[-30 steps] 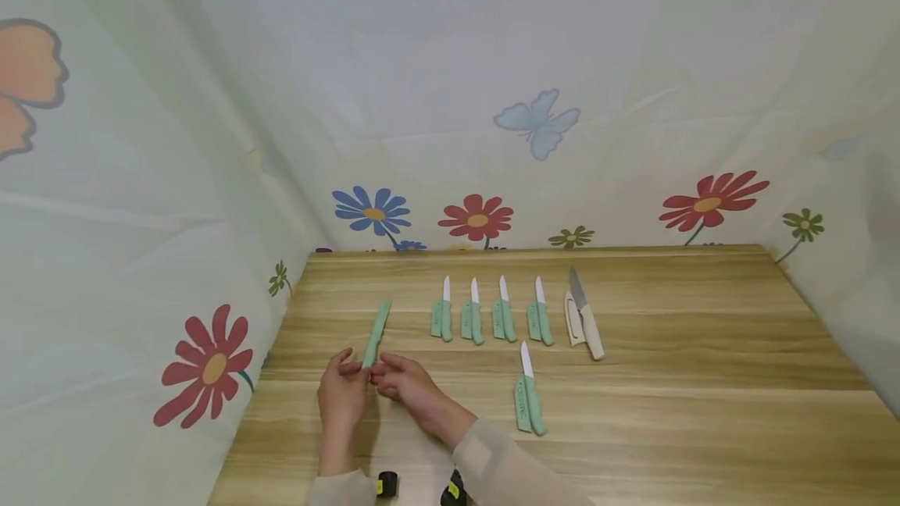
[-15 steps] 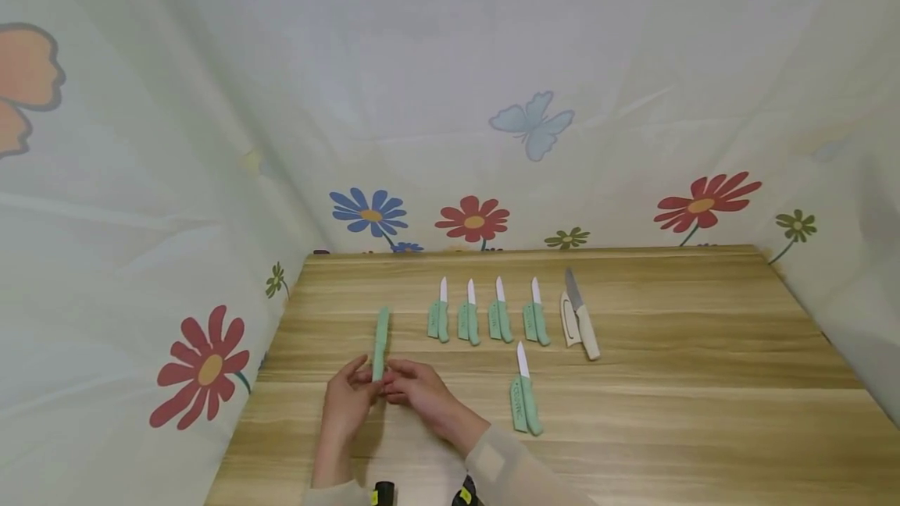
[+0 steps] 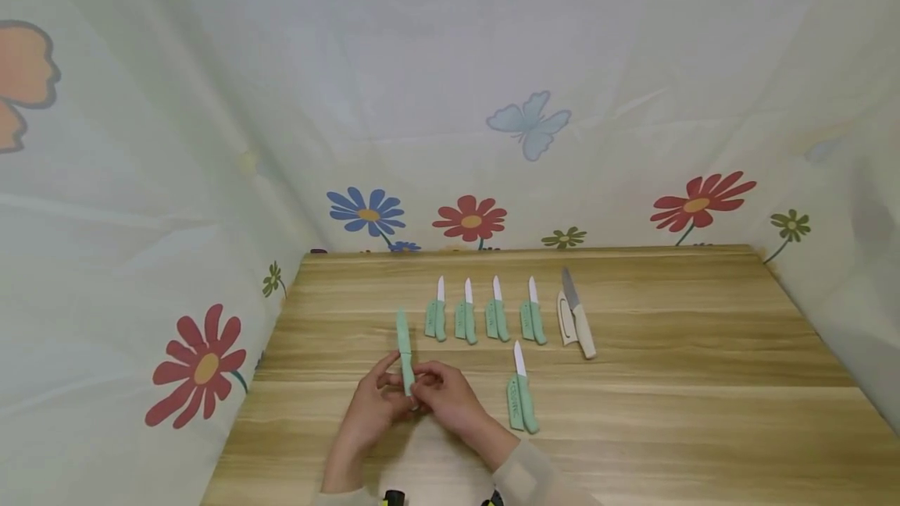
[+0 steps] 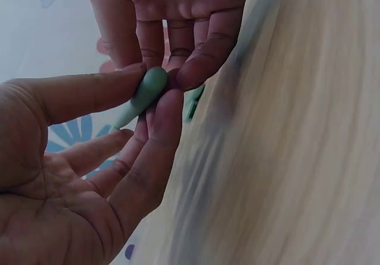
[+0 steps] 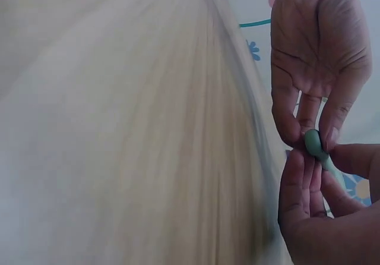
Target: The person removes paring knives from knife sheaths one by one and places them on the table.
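Observation:
A sheathed green paring knife (image 3: 405, 342) is held up over the table's left part, tip pointing away from me. My left hand (image 3: 371, 411) pinches its handle from the left between thumb and fingers. From the other side, the thumb and fingers of my right hand (image 3: 453, 400) pinch the same handle near its butt. Both wrist views show the rounded handle end (image 4: 153, 81) between the two hands' fingertips. A green cover hides the blade. To the right, another green paring knife (image 3: 529, 406) lies with its white blade bare beside its green sheath (image 3: 516, 404).
Several green paring knives (image 3: 501, 322) lie in a row farther back, blades bare, each beside its sheath. At the row's right end is a cream-handled knife (image 3: 583, 333) with a grey blade and a cream sheath (image 3: 566, 318). Flowered sheeting (image 3: 422, 131) borders the wooden table (image 3: 668, 412).
Both hands have moved to the right with the sheathed knife between them. Its tip has swung from leaning right to leaning slightly left. The knives on the table have stayed put.

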Action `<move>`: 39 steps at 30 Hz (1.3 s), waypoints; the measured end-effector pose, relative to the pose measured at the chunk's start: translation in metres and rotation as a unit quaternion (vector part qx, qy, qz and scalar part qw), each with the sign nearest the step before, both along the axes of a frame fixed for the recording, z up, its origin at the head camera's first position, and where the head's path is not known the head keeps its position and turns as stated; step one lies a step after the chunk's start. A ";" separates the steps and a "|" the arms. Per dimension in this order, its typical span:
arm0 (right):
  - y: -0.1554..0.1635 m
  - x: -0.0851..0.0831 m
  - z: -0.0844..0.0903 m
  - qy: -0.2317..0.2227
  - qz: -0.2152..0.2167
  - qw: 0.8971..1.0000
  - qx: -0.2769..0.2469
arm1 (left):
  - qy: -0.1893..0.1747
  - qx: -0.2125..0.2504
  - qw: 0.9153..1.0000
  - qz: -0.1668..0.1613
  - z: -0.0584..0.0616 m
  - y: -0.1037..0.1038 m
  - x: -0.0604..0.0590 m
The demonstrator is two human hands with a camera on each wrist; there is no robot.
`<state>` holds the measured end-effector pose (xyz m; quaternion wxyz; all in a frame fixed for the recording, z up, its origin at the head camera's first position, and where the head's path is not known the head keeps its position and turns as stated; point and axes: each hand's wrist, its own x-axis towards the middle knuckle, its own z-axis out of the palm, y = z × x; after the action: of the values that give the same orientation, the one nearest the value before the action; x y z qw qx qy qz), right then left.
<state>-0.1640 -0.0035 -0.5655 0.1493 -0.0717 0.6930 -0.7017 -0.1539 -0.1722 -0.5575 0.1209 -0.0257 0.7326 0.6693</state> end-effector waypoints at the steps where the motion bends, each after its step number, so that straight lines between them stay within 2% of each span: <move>1: 0.003 0.001 0.001 -0.002 -0.005 1.000 0.003 | 0.004 -0.002 1.000 -0.009 0.001 0.003 0.000; 7: 0.024 0.012 0.010 -0.008 -0.024 1.000 0.007 | 0.034 -0.027 0.998 -0.048 0.008 0.021 0.005; 11: 0.038 0.018 0.014 -0.002 -0.044 0.999 0.019 | 0.049 -0.056 0.995 -0.063 0.012 0.033 0.009; 16: 0.053 0.025 0.019 0.011 -0.089 0.995 0.038 | 0.069 -0.085 0.991 -0.072 0.015 0.050 0.013; 25: 0.078 0.039 0.022 -0.011 -0.157 0.986 0.050 | 0.075 -0.094 0.989 -0.083 0.011 0.086 0.021; 33: 0.095 0.052 0.018 -0.040 -0.187 0.981 0.041 | 0.081 -0.101 0.987 -0.090 0.010 0.110 0.031; 39: 0.102 0.055 0.014 -0.051 -0.204 0.977 0.044 | 0.089 -0.102 0.986 -0.099 0.006 0.122 0.033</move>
<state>-0.1087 0.0980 -0.5510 0.0414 0.1137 0.7144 -0.6892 -0.1207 -0.0503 -0.5510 0.1176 0.0950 0.8037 0.5755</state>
